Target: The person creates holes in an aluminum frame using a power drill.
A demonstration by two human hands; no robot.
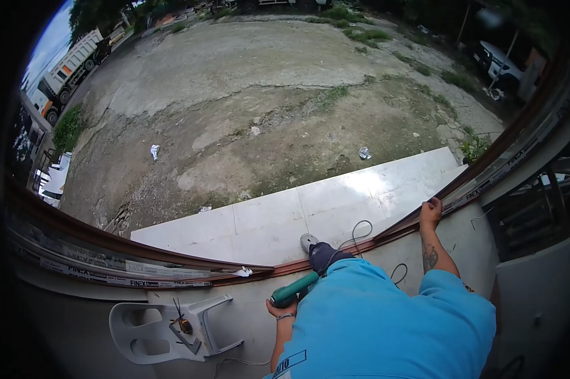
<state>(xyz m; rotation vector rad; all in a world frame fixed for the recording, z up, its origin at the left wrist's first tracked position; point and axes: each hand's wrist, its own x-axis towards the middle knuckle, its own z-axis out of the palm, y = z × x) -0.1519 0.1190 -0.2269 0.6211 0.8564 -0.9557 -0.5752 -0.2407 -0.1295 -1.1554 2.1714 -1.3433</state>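
My left hand (281,309), low and left of my body, is closed round a green power tool (294,290) with a rounded end. The tool's front end is hidden behind my blue sleeve and leg, so its exact kind does not show. On the right, my outstretched right hand (431,213) has its fingers curled together at the edge of a brown door frame (411,222). Whether it pinches the frame or something small is too fine to see. A shoe (308,242) rests on the white tiled step (269,218) beyond the brown sill track.
A white plastic chair (133,322) lies on its side at the left, with a yellow-black tape measure (185,325) on it. Grey cable (356,237) loops across the sill. Glass panels with FINEX tape (143,283) flank the opening. Outside are cracked concrete and a parked truck (73,69).
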